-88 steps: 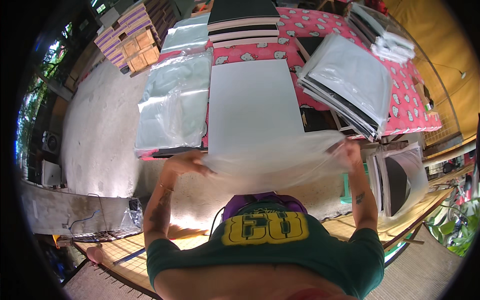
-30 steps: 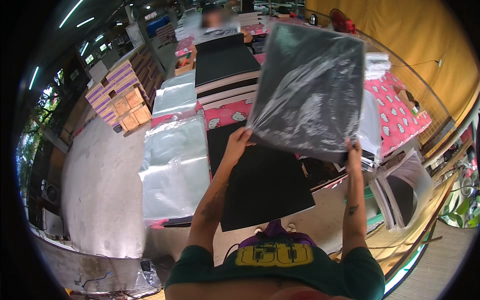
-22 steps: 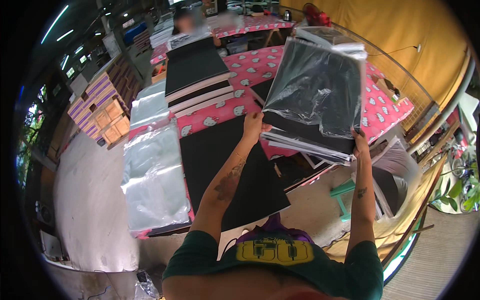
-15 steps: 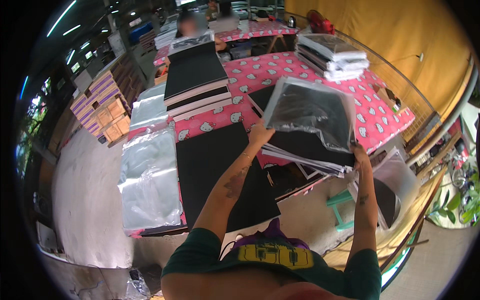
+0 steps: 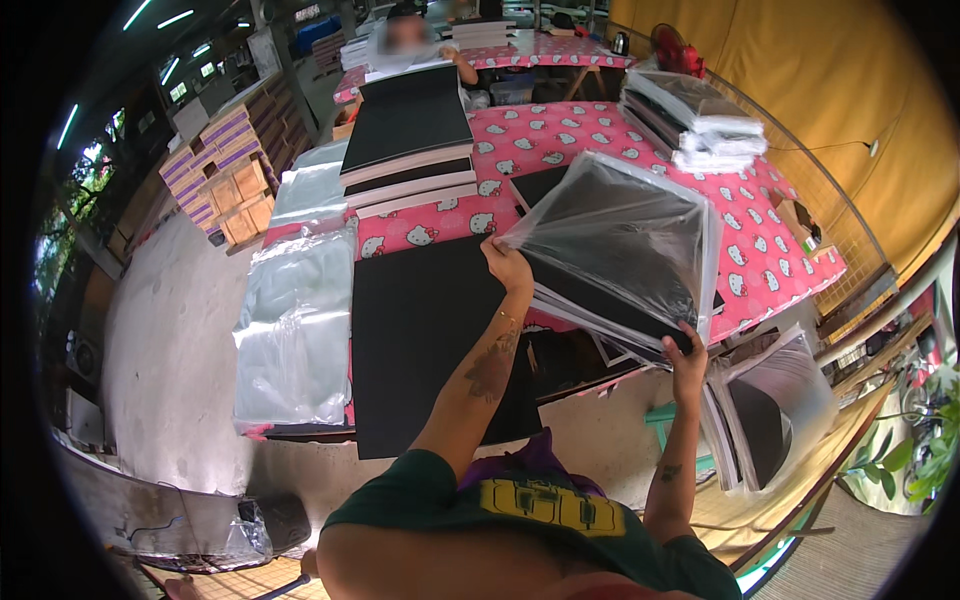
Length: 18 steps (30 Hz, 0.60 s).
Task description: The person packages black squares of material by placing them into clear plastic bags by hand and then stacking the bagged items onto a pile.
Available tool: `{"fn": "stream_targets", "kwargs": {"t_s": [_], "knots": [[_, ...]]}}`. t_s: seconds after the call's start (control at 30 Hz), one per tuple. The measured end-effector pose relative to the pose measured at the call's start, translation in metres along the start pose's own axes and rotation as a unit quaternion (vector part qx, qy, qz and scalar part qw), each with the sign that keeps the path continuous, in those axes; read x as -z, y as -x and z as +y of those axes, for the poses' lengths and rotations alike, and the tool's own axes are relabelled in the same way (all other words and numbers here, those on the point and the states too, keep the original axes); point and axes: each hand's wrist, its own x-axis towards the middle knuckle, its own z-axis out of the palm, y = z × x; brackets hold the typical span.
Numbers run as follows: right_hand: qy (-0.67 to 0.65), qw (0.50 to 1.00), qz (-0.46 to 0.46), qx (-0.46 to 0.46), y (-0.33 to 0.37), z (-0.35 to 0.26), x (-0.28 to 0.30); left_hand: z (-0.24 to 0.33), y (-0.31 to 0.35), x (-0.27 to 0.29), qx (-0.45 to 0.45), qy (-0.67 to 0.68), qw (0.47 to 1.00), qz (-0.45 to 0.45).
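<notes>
My left hand (image 5: 508, 266) grips the near-left edge of a black sheet wrapped in a clear plastic bag (image 5: 620, 240). My right hand (image 5: 688, 352) holds the same bagged sheet at its near-right corner. The bagged sheet lies flat over a pile of similar bagged sheets (image 5: 600, 320) at the right of the table. A large bare black sheet (image 5: 425, 340) rests on the table just left of my left arm.
A stack of clear plastic bags (image 5: 295, 320) lies at the table's left. Stacks of black and white boards (image 5: 410, 140) sit further back on the pink patterned tablecloth (image 5: 760, 250). More bagged stacks (image 5: 690, 115) stand far right. Another person sits at the far table.
The bagged black sheet was held up high in front of me; both hands have since swung it down and to the right onto the pile of bagged sheets.
</notes>
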Motion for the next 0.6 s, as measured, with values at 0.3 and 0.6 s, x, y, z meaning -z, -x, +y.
{"fn": "stream_targets", "kwargs": {"t_s": [0.3,0.6], "knots": [[0.074,0.985,0.155,-0.001,-0.008,0.022,-0.022,-0.008,-0.096,0.151,-0.215,-0.172,0.942,-0.190],[0.415,0.872,0.259,0.021,0.009,0.032,-0.032,-0.046,-0.230,0.477,-0.041,-0.699,0.665,-0.262]]}}
